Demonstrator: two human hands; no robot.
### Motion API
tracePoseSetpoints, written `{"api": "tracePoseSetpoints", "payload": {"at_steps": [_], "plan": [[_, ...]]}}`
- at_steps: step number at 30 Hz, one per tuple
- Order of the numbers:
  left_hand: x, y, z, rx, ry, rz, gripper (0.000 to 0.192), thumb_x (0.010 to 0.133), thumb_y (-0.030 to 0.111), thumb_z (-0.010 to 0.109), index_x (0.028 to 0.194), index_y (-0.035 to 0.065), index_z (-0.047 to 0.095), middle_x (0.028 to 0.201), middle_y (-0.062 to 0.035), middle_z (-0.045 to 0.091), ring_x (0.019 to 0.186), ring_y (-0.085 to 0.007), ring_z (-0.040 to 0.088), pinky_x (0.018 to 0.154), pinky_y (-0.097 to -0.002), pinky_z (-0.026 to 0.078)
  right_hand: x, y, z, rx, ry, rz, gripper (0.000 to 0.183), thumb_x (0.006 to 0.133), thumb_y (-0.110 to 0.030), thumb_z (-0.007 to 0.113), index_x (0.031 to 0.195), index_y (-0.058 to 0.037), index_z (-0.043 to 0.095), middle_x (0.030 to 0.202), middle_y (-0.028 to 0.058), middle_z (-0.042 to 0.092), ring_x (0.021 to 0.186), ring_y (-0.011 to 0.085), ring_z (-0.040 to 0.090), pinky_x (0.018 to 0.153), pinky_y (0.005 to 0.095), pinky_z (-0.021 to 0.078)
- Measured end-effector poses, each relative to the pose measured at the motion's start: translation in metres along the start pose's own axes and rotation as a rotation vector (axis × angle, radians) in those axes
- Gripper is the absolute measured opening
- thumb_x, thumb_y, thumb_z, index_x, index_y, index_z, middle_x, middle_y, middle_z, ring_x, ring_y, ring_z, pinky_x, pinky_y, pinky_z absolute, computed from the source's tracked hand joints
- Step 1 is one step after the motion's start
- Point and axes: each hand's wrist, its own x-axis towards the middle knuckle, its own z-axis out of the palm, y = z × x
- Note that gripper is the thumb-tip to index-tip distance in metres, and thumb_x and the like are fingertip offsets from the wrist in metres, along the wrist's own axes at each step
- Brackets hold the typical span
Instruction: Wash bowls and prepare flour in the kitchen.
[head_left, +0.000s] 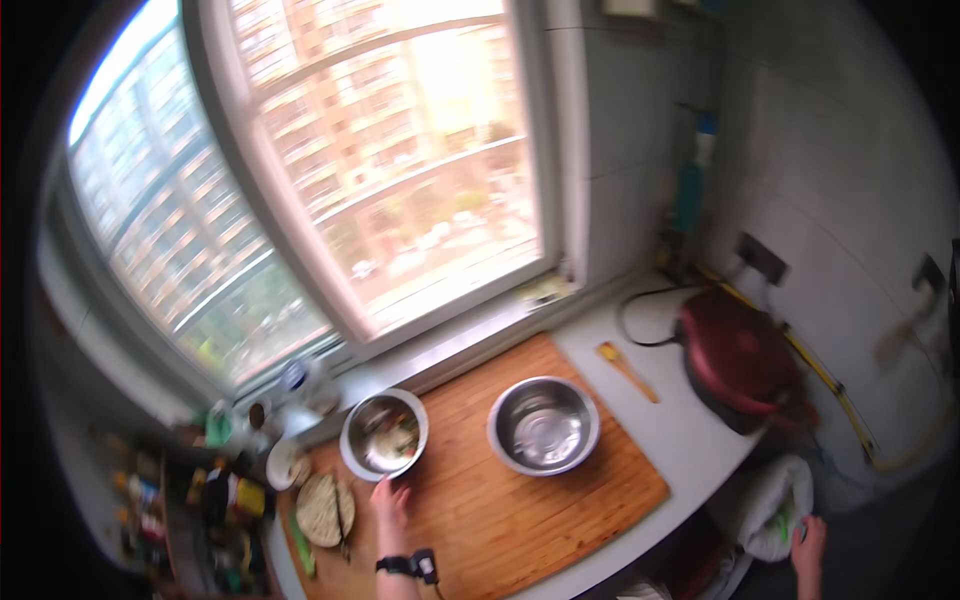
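Observation:
My left hand (390, 504) is at the near rim of a metal bowl (385, 435) with pale and coloured food pieces inside; whether the fingers touch the rim is hard to tell. To its left, a pale round dish of food (325, 510) has dark chopsticks (342, 517) across it, beside a green vegetable stalk (300, 544). An empty-looking steel bowl (544, 426) stands on the wooden board (465, 517). At the lower right, my right hand (808, 540) is beside a lined bin (776, 510), fingers curled around a small greyish thing that is too blurred to name.
A red electric appliance (742, 352) and a wooden utensil (628, 373) lie on the white counter (652, 450). Jars and a bottle (296, 377) line the sill under the window. Several bottles stand on a rack (217, 525) at the left. A yellow hose (825, 375) runs along the wall.

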Motion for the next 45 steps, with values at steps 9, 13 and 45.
{"api": "tracePoseSetpoints", "payload": {"at_steps": [9, 13, 45], "plan": [[-0.089, 0.035, 0.144, 0.462, -0.398, 0.052, 0.021, 0.081, 0.019, 0.05, 0.095, 0.0027, 0.053, 0.085, -0.0072, 0.058, 0.07, -0.0184, 0.056, 0.062, -0.0303, 0.047, -0.158, 0.056, -0.313, -0.971, 0.358, 0.342, 0.012, 0.069, -0.012, 0.057, 0.08, -0.0053, 0.055, 0.088, 0.009, 0.051, 0.092, 0.024, 0.046, 0.085, 0.0378, 0.0331], [-0.17, 0.042, 0.188, 0.581, -0.698, 0.115, 0.02, 0.079, 0.017, 0.051, 0.092, 0.0021, 0.054, 0.084, -0.008, 0.058, 0.07, -0.0188, 0.056, 0.061, -0.0309, 0.046, -0.226, 0.076, -0.355, -1.104, 0.358, 0.279, 0.008, 0.067, -0.013, 0.053, 0.07, -0.0065, 0.056, 0.075, 0.0065, 0.052, 0.081, 0.0219, 0.049, 0.082, 0.0361, 0.0352], [-0.727, -0.038, 0.241, 0.524, -2.166, 0.042, 0.02, 0.088, 0.014, 0.04, 0.081, -0.0016, 0.049, 0.071, -0.0029, 0.053, 0.063, -0.0076, 0.052, 0.057, -0.021, 0.046, -0.433, 0.04, -0.398, -0.937, 0.361, -0.33, 0.005, 0.064, -0.013, 0.055, 0.062, -0.0098, 0.051, 0.066, -0.0006, 0.046, 0.071, 0.0129, 0.047, 0.08, 0.0256, 0.0369]]}}
